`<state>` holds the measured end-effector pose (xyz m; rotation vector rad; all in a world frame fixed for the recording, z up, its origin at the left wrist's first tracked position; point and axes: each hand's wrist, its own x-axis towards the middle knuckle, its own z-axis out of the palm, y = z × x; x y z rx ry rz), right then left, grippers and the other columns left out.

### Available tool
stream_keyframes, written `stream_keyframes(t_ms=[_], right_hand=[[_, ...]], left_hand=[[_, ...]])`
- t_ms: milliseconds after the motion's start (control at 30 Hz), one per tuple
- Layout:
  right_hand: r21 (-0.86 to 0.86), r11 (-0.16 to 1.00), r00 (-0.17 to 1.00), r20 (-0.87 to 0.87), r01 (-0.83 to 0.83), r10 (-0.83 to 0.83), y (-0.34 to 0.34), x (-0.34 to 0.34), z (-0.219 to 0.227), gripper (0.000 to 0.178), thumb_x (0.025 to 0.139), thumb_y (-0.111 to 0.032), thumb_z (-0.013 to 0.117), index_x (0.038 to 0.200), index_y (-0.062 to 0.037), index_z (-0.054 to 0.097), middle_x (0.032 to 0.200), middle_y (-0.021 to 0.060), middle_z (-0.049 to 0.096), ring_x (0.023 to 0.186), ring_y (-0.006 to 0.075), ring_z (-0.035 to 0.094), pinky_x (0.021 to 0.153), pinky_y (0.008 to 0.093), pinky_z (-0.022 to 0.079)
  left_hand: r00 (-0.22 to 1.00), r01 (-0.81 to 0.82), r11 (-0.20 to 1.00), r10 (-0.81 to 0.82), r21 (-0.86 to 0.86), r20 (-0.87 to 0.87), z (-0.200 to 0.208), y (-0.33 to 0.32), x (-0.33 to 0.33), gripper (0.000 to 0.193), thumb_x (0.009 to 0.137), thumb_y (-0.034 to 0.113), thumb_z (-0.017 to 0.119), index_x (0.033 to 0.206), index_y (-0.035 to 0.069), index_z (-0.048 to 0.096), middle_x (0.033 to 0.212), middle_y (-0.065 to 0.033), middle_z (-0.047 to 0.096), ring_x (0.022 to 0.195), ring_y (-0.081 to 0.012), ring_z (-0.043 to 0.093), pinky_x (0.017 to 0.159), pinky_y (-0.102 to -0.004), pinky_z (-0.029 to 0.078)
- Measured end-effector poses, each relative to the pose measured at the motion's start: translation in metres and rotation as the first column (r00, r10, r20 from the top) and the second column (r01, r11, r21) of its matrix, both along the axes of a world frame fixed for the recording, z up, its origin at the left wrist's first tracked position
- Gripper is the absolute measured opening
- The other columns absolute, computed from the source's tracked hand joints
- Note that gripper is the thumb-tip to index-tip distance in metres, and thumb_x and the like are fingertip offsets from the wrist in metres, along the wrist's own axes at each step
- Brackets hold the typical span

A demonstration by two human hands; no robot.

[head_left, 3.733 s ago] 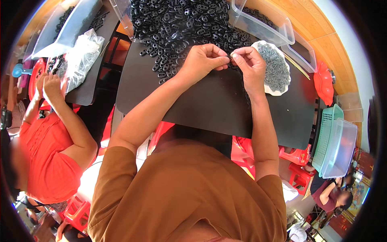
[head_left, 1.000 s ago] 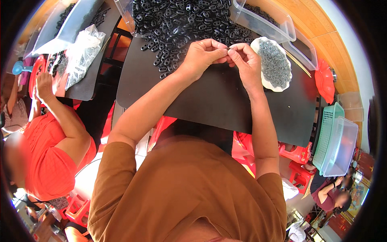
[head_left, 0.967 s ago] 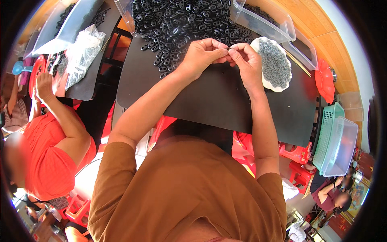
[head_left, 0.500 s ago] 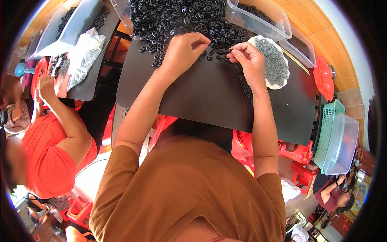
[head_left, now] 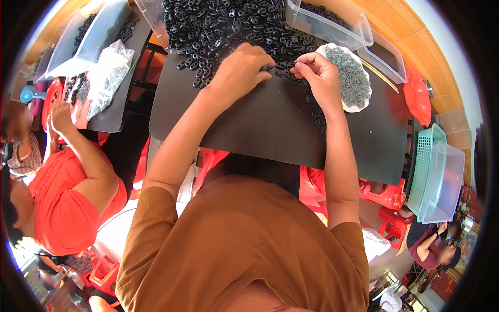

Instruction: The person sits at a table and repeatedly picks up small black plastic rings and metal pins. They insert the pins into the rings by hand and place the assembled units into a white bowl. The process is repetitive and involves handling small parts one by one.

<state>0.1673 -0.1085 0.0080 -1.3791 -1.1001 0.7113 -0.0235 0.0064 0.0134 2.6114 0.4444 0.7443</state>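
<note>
A large heap of black oval plastic pieces with two holes (head_left: 223, 26) covers the far part of the dark table. My left hand (head_left: 240, 72) is at the heap's near edge, thumb and forefinger apart, with a dark piece by the fingertips. I cannot make out whether it touches that piece. To its right, my right hand (head_left: 319, 77) pinches something tiny between thumb and forefinger, too small to name. Beside that hand stands a white scalloped dish (head_left: 358, 108) full of small grey pieces. A strip of smaller black parts (head_left: 316, 112) runs down the table, partly hidden behind my right wrist.
Clear plastic bins (head_left: 332, 28) stand at the back. Thin sticks (head_left: 382, 78) lie beyond the dish, near a red bowl (head_left: 417, 96). A green basket (head_left: 423, 171) is off the table's right end. At left, a person in red (head_left: 78, 192) works at another table.
My left hand has turned and its thumb has moved away from the forefinger, over the heap's near edge. My right hand stays in nearly the same place, still pinching.
</note>
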Motion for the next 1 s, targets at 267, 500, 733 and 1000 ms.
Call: stream_keyframes(t_ms=[267, 500, 733, 1000], right_hand=[[-0.038, 0.999, 1.000, 0.010, -0.002, 0.003, 0.000, 0.001, -0.003, 0.004, 0.090, -0.004, 0.064, 0.093, -0.0013, 0.064, 0.082, 0.0045, 0.068, 0.076, 0.0125, 0.068, 0.069, 0.0246, 0.055], [-0.039, 0.999, 1.000, -0.018, -0.014, 0.013, 0.000, -0.001, -0.001, 0.005, 0.090, -0.004, 0.064, 0.094, -0.0016, 0.064, 0.084, 0.0044, 0.068, 0.076, 0.0125, 0.068, 0.068, 0.0239, 0.054], [-0.046, 0.999, 1.000, -0.011, -0.025, 0.024, 0.000, -0.001, -0.003, 0.007, 0.090, -0.006, 0.064, 0.095, -0.0015, 0.064, 0.084, 0.0048, 0.068, 0.076, 0.0124, 0.068, 0.067, 0.0237, 0.054], [-0.017, 0.999, 0.997, -0.068, -0.045, 0.044, -0.001, -0.011, 0.003, 0.009, 0.090, -0.006, 0.065, 0.097, -0.0009, 0.063, 0.086, 0.0052, 0.067, 0.076, 0.0130, 0.068, 0.067, 0.0238, 0.054]], left_hand=[[0.995, 0.059, 0.997, -0.055, 0.046, -0.089, -0.013, 0.003, 0.008, 0.018, 0.078, 0.011, 0.070, 0.095, 0.006, 0.069, 0.096, -0.0085, 0.064, 0.095, -0.0284, 0.057, 0.087, -0.0389, 0.047], [0.995, 0.066, 0.989, -0.055, -0.134, 0.081, -0.016, 0.016, 0.014, 0.013, 0.082, 0.007, 0.066, 0.094, 0.003, 0.068, 0.090, -0.0120, 0.064, 0.082, -0.0297, 0.062, 0.075, -0.0368, 0.051], [0.993, 0.082, 0.950, -0.052, -0.300, 0.108, -0.014, 0.016, 0.011, 0.015, 0.085, 0.003, 0.064, 0.099, 0.002, 0.067, 0.091, -0.0093, 0.066, 0.084, -0.0226, 0.067, 0.074, -0.0328, 0.053], [0.896, 0.387, 0.133, 0.178, -0.912, 0.406, -0.018, 0.023, 0.009, 0.018, 0.092, 0.005, 0.062, 0.111, 0.003, 0.063, 0.106, -0.0044, 0.064, 0.096, -0.0192, 0.067, 0.085, -0.0260, 0.056]])
